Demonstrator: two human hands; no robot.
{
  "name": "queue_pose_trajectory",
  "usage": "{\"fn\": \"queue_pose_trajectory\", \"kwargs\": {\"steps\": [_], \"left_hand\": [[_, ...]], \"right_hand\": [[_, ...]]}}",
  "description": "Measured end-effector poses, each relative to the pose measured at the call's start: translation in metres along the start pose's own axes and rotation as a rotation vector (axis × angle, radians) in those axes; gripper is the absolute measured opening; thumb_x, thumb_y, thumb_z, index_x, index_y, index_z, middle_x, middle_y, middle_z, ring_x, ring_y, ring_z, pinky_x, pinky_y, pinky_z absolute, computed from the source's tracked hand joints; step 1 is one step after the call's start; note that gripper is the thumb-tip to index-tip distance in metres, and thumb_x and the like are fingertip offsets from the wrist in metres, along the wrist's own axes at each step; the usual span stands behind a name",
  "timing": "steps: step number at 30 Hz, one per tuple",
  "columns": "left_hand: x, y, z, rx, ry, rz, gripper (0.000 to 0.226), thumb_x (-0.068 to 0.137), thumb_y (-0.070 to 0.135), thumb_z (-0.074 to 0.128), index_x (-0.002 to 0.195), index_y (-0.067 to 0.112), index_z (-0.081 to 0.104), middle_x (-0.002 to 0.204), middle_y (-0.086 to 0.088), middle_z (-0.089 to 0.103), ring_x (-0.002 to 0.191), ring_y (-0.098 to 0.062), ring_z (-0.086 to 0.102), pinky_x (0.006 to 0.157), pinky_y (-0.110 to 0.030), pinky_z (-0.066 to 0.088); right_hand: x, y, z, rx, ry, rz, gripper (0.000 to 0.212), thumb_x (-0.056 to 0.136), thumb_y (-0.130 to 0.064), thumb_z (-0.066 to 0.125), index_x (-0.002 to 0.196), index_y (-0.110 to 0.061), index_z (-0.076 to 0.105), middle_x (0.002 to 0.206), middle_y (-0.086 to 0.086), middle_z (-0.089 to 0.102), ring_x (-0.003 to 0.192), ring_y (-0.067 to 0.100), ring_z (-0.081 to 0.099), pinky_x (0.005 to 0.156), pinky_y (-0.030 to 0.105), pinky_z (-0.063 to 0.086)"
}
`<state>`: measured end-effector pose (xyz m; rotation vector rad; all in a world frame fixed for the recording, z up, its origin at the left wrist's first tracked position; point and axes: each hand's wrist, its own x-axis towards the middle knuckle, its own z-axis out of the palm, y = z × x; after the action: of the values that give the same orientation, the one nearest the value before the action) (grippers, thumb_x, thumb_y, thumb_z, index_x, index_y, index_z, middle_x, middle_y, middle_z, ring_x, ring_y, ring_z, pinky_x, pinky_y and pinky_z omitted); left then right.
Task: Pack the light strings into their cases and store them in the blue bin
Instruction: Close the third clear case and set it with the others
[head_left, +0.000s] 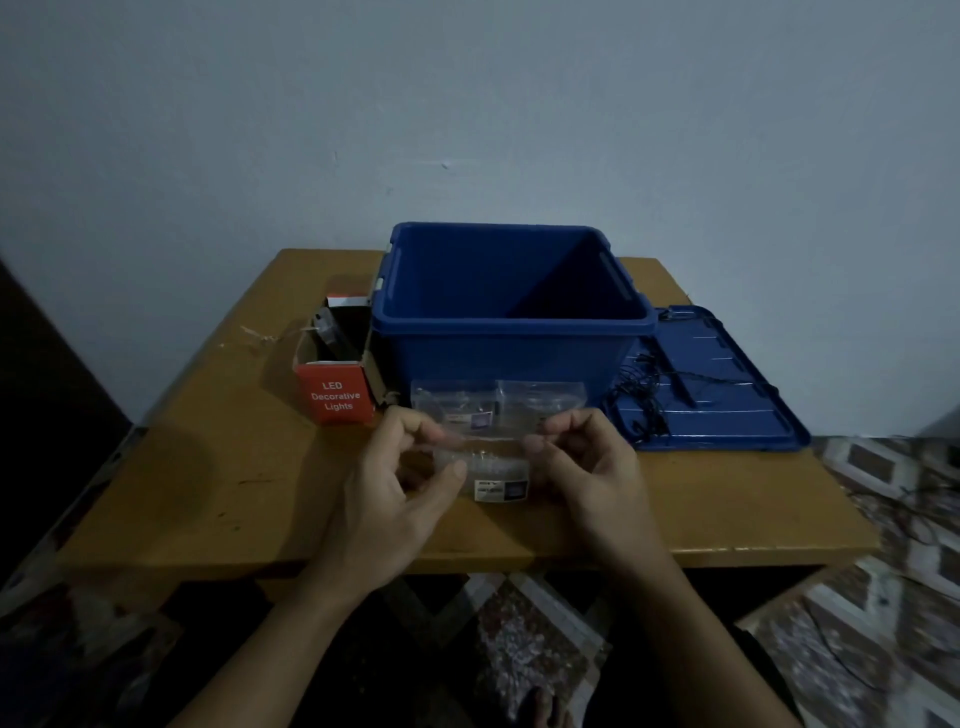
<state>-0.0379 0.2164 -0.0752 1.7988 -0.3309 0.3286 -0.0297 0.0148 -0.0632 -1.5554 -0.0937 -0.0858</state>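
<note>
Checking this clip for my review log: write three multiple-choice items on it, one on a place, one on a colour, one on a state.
1. The dark light string lies: A hung on the wall; B on the blue lid; C round a wrist.
2. The box marked LED Decorative Lights is: A red; B green; C white.
3. The left hand and right hand: A lie flat; B pinch a clear case; C hold scissors.
Answers: B, it sprawls on the lid; A, its front is red; B, fingertips pinch its ends.
</note>
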Motion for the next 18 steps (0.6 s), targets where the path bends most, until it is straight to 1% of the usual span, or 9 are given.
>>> {"fn": "queue_pose_trajectory", "kwargs": {"steps": [3, 7, 8, 10, 11, 13, 14, 16, 18], "left_hand": [[0.0023, 0.0007, -0.0001, -0.086, 0.035, -0.061, 0.031, 0.084, 0.037, 0.066, 0.102, 0.015, 0.055, 0.103, -0.004, 0.072, 0.098, -0.019, 0.068, 0.076, -0.039, 0.055], [0.0071, 0.0011, -0.002, -0.17, 0.056, -0.13, 0.017, 0.092, 0.016, 0.067, 0.104, 0.008, 0.056, 0.102, -0.004, 0.076, 0.095, -0.012, 0.071, 0.073, -0.021, 0.052], [0.0077, 0.0013, -0.0025, -0.183, 0.053, -0.143, 0.019, 0.092, 0.017, 0.068, 0.106, 0.009, 0.057, 0.102, -0.003, 0.076, 0.095, -0.011, 0.071, 0.074, -0.02, 0.052], [0.0084, 0.0009, -0.0037, -0.181, 0.044, -0.162, 0.029, 0.087, 0.03, 0.069, 0.11, 0.016, 0.059, 0.103, 0.0, 0.076, 0.09, -0.008, 0.07, 0.071, -0.019, 0.05], [0.0085, 0.0015, -0.0039, -0.172, 0.039, -0.168, 0.032, 0.086, 0.034, 0.069, 0.113, 0.02, 0.06, 0.104, 0.001, 0.076, 0.081, -0.006, 0.068, 0.067, -0.019, 0.049], [0.0081, 0.003, -0.0033, -0.182, 0.041, -0.173, 0.03, 0.09, 0.031, 0.07, 0.116, 0.018, 0.061, 0.101, 0.001, 0.075, 0.059, -0.008, 0.06, 0.055, -0.019, 0.046], [0.0075, 0.0035, -0.0032, -0.189, 0.044, -0.164, 0.025, 0.091, 0.026, 0.069, 0.114, 0.016, 0.063, 0.097, 0.001, 0.075, 0.053, -0.011, 0.057, 0.05, -0.02, 0.045], [0.0067, 0.0041, -0.0041, -0.187, 0.042, -0.135, 0.019, 0.091, 0.023, 0.067, 0.108, 0.015, 0.067, 0.092, -0.001, 0.074, 0.049, -0.017, 0.058, 0.044, -0.021, 0.043], [0.006, 0.0036, -0.0064, -0.198, 0.02, -0.126, 0.019, 0.09, 0.025, 0.068, 0.107, 0.016, 0.069, 0.097, -0.004, 0.075, 0.054, -0.023, 0.063, 0.044, -0.027, 0.045]], "right_hand": [[0.0012, -0.0024, 0.0, 0.075, -0.011, 0.038, 0.014, 0.092, -0.008, 0.07, 0.101, -0.007, 0.058, 0.09, 0.005, 0.068, 0.08, 0.019, 0.064, 0.068, 0.029, 0.054], [0.0011, -0.0051, -0.0001, 0.151, -0.01, 0.059, 0.024, 0.091, -0.004, 0.068, 0.112, -0.006, 0.058, 0.097, 0.008, 0.077, 0.086, 0.018, 0.071, 0.074, 0.027, 0.058], [0.0012, -0.0052, -0.0004, 0.174, -0.014, 0.062, 0.027, 0.09, -0.003, 0.068, 0.114, -0.005, 0.058, 0.099, 0.008, 0.077, 0.088, 0.018, 0.071, 0.076, 0.029, 0.058], [0.0009, -0.0058, -0.0015, 0.228, -0.023, 0.076, 0.029, 0.088, -0.002, 0.068, 0.116, -0.005, 0.062, 0.1, 0.009, 0.078, 0.09, 0.019, 0.072, 0.081, 0.031, 0.058], [0.0005, -0.0058, -0.0024, 0.233, -0.026, 0.074, 0.027, 0.087, -0.002, 0.069, 0.113, -0.005, 0.066, 0.1, 0.009, 0.078, 0.091, 0.019, 0.072, 0.08, 0.03, 0.059], [0.0005, -0.0042, -0.0037, 0.171, -0.029, 0.034, 0.016, 0.085, -0.005, 0.071, 0.101, -0.009, 0.073, 0.096, 0.008, 0.077, 0.09, 0.021, 0.072, 0.077, 0.028, 0.059], [0.0002, -0.0035, -0.0044, 0.139, -0.037, 0.01, 0.012, 0.084, -0.008, 0.072, 0.095, -0.012, 0.075, 0.093, 0.006, 0.076, 0.087, 0.021, 0.071, 0.074, 0.027, 0.058], [-0.0002, -0.0026, -0.0051, 0.127, -0.055, -0.013, 0.008, 0.082, -0.013, 0.072, 0.089, -0.014, 0.075, 0.084, 0.003, 0.073, 0.075, 0.017, 0.067, 0.068, 0.025, 0.055], [-0.0007, -0.0029, -0.0061, 0.131, -0.076, -0.01, 0.009, 0.082, -0.014, 0.071, 0.091, -0.011, 0.074, 0.078, 0.005, 0.07, 0.067, 0.017, 0.063, 0.062, 0.025, 0.053]]}}
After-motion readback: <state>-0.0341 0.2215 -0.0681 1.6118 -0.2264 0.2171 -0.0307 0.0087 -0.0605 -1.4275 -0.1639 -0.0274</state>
